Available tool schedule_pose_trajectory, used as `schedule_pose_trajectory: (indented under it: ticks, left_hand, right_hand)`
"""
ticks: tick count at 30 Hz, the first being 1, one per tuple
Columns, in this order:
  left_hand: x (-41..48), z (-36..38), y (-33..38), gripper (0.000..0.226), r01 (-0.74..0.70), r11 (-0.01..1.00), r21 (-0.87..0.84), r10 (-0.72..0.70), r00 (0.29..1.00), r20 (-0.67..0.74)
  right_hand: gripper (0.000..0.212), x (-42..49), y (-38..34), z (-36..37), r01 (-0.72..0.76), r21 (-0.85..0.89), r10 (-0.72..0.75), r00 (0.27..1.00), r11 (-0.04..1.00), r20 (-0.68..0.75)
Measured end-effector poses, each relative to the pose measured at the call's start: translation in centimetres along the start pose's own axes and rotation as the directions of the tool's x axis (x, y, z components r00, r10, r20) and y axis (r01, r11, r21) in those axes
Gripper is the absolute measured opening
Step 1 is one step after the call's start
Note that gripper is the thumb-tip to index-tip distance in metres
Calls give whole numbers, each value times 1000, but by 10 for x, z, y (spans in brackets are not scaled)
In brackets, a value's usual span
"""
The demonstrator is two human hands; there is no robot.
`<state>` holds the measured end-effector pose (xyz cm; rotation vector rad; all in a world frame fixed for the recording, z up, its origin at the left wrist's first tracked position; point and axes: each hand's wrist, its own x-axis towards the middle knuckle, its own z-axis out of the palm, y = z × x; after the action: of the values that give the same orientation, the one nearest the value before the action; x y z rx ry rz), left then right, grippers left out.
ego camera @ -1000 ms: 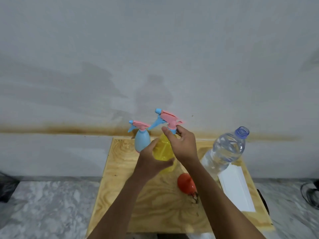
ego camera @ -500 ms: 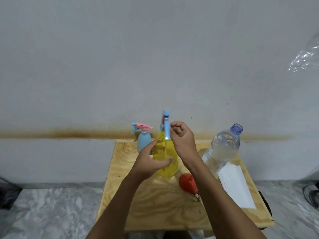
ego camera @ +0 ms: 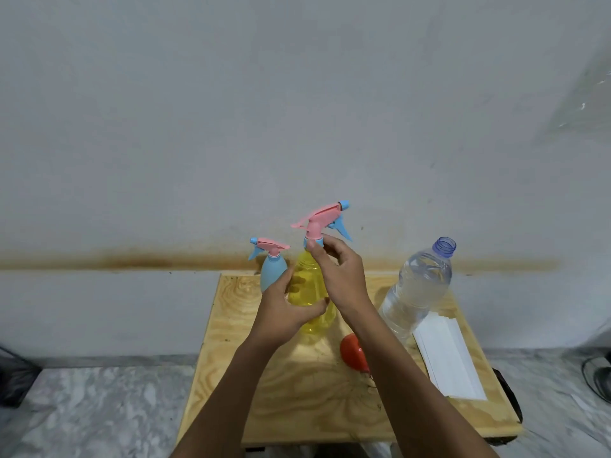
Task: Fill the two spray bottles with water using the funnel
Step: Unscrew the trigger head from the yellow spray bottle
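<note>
A yellow spray bottle (ego camera: 309, 285) stands near the middle of the wooden table (ego camera: 297, 391). My left hand (ego camera: 284, 312) is wrapped around its body. My right hand (ego camera: 340, 276) pinches the blue collar under its pink spray head (ego camera: 319, 221), whose nozzle points right. A blue spray bottle (ego camera: 272, 269) with a pink head stands just behind, to the left. A red funnel (ego camera: 352, 353) lies on the table below my right forearm, partly hidden by it. A large clear water bottle (ego camera: 420, 285), uncapped, stands at the right.
A white sheet of paper (ego camera: 446, 358) lies along the table's right side. A grey wall rises directly behind the table. Marble floor surrounds it, with dark objects at the far left (ego camera: 16, 381) and far right edges.
The yellow bottle's spray head has turned: its nozzle pointed left a second ago, toward me half a second ago, and points right now. My left hand keeps its hold on the body.
</note>
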<state>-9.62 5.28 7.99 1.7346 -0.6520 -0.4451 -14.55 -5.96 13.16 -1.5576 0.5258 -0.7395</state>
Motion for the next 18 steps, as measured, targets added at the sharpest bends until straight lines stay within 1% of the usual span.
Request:
schedule_pose_trajectory:
  ticks: [3,4,6,8,10,11,12,14,16,18]
  left_hand:
    - [-1,1,2,64,3,1000,3,-3,999,-35]
    - [-1,2,4,62,6,1000,8,-5,999,-52]
    - [0,5,4,60,12,1000,13,-11,997,-76]
    - [0,8,5,68,28,999,32,-25,996,-85]
    - [0,11,4,88,41,996,76,-35,996,-78]
    - [0,12,3,97,41,994,96,-34,997,-72]
    - [-1,12,3,101,42,994,103,-35,997,-68]
    - [0,14,3,99,54,994,99,-46,996,-80]
    - [1,14,1,97,66,994,87,-59,995,-81]
    - [2,15,-1,95,76,994,79,-70,994,-79]
  right_hand:
    - [31,0,1,-2,-35,34,34,999,999,39]
    - [31,1,0,-3,-45,55,43,999,997,30]
    - [20,0,-2,-2,-29,62,29,1000,998,10]
    - [17,-2,-2,1,-3,26,3,1000,1000,5]
    - [24,-4,-2,3,18,-64,-19,1000,998,-15]
    - [24,-4,-1,3,28,-103,-31,999,994,-32]
    - [22,-4,-2,3,38,-126,-44,998,991,-47]
    - [22,-3,-3,1,59,-142,-67,996,988,-51]
    - [31,-3,-2,-2,67,-118,-73,996,991,-49]
    - [35,-3,0,-4,51,-87,-55,998,995,-44]
